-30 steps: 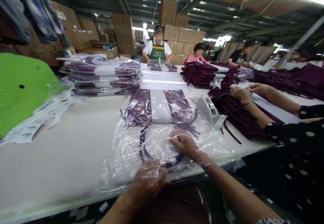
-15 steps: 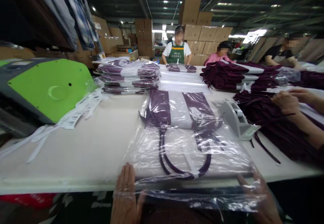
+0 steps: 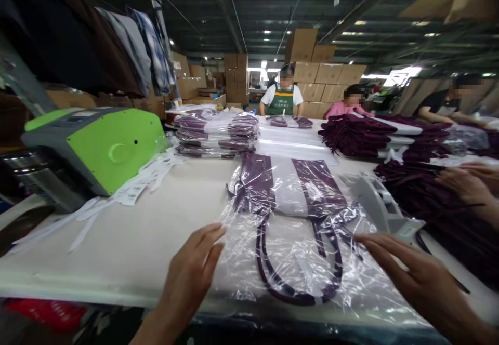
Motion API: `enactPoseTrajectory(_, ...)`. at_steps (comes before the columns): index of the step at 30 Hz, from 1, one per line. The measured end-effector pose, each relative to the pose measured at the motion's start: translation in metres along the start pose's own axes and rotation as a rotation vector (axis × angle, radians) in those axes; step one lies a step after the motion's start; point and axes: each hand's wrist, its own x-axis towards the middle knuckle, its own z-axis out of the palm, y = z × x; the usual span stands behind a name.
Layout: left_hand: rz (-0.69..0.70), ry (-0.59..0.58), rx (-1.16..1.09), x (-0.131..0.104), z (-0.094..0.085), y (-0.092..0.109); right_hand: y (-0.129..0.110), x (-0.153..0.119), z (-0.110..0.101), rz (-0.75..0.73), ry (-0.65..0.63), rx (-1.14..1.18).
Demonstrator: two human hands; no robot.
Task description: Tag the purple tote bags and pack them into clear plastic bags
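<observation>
A folded dark purple handbag [image 3: 259,178] with a looped handle [image 3: 260,251] lies on the table inside a clear plastic bag [image 3: 244,282]. A broad white band crosses its middle. My left hand [image 3: 193,264] hovers by the plastic's left edge, thumb and fingers apart. On the opposite side, my right hand [image 3: 413,269] has its fingers stretched out over the plastic's right part, close to a grey tape dispenser [image 3: 384,204]. Whether its fingertips touch the film I cannot tell.
Wrapped purple bags [image 3: 216,134] are stacked at the back left. A green-and-grey machine [image 3: 128,142] with white label strips [image 3: 132,191] stands left. Unwrapped purple bags [image 3: 358,134] are piled right, where a co-worker's hands [image 3: 463,184] rest. Another person [image 3: 283,101] stands across the table.
Both hands have left the plastic's near edge and risen farther over the table, one along each side. The plastic's open end now hangs down at the table edge. The view has tilted up.
</observation>
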Motion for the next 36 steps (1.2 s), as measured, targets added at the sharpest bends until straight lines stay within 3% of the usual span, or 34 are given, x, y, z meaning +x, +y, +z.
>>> enactPoseTrajectory(2,0.069,-0.12,-0.068,0.069,0.032,0.027,-0.009,0.064,0.04,-0.087,-0.092,-0.014)
enactPoseTrajectory(4,-0.036,-0.27,0.012,0.118,0.068,0.04,-0.013,0.117,0.085,-0.146,-0.117,-0.101)
enactPoseTrajectory(5,-0.1,-0.283,0.042,0.134,0.085,0.038,-0.012,0.136,0.107,-0.134,-0.143,-0.172)
enactPoseTrajectory(7,-0.228,-0.305,0.095,0.15,0.111,0.019,-0.002,0.154,0.146,-0.061,-0.244,-0.279)
enactPoseTrajectory(10,-0.354,-0.344,0.12,0.147,0.13,-0.021,0.019,0.145,0.181,0.016,-0.365,-0.338)
enactPoseTrajectory(14,-0.378,-0.403,0.096,0.14,0.124,-0.049,0.036,0.133,0.184,0.036,-0.439,-0.269)
enactPoseTrajectory(17,-0.316,-0.413,0.078,0.156,0.113,-0.044,0.037,0.153,0.174,0.063,-0.525,-0.139)
enactPoseTrajectory(19,-0.228,-0.374,0.065,0.176,0.113,-0.032,0.033,0.176,0.17,0.086,-0.504,-0.105)
enactPoseTrajectory(21,-0.127,-0.318,0.052,0.196,0.125,-0.02,0.03,0.199,0.172,0.08,-0.437,-0.14)
enactPoseTrajectory(24,-0.013,-0.301,0.056,0.212,0.159,-0.015,0.037,0.217,0.186,0.05,-0.386,-0.259)
enactPoseTrajectory(28,-0.019,-0.442,0.068,0.201,0.196,-0.035,0.082,0.205,0.215,0.087,-0.42,-0.352)
enactPoseTrajectory(30,-0.015,-0.5,0.039,0.194,0.203,-0.047,0.114,0.197,0.231,-0.049,-0.382,-0.378)
enactPoseTrajectory(32,0.011,-0.533,0.006,0.188,0.201,-0.053,0.142,0.193,0.245,-0.205,-0.316,-0.365)
enactPoseTrajectory(36,0.132,-0.532,-0.03,0.179,0.182,-0.058,0.166,0.193,0.259,-0.282,-0.195,-0.255)
